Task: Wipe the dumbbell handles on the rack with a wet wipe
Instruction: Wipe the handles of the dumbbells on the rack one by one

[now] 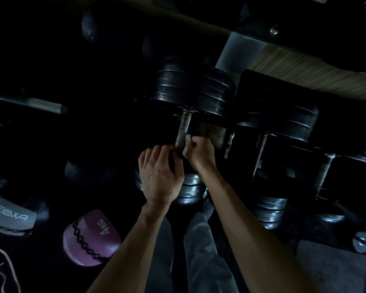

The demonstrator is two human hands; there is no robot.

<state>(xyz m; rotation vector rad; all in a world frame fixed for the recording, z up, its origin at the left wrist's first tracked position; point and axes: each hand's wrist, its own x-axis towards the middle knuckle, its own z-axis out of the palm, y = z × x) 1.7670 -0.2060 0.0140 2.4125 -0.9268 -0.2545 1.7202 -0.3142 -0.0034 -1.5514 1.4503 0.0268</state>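
Both hands meet at the near end of a dumbbell handle (183, 129) on the dark rack (268, 96). The right hand (201, 154) curls its fingers round a crumpled white wipe (186, 144) and presses it against the handle's lower stretch. The left hand (159, 176) bends its fingers over the edge of the near plates (190, 189), steadying the dumbbell; whether it truly grips is hard to tell in the gloom.

Risk lies in the pressure: a hard rub could roll the dumbbell on the rack and pinch the left fingers against it. The handle's pitted surface could also snag and shred the thin wipe, leaving lint behind.

Rust-speckled and round, the bare metal handle runs up to a stack of black discs (193, 92), matt and ribbed at the edges. The near plates gleam like polished steel. The wipe looks soft and damp, bunched into a small wad.

Right along the rack, two more dumbbells (283, 123) wait, their thin handles unwiped as far as can be judged. Below left, on the dark floor, lies a purple ball (91, 237) marked 4 kg, stitched with a zigzag seam, beside a grey padded bag (11, 216).
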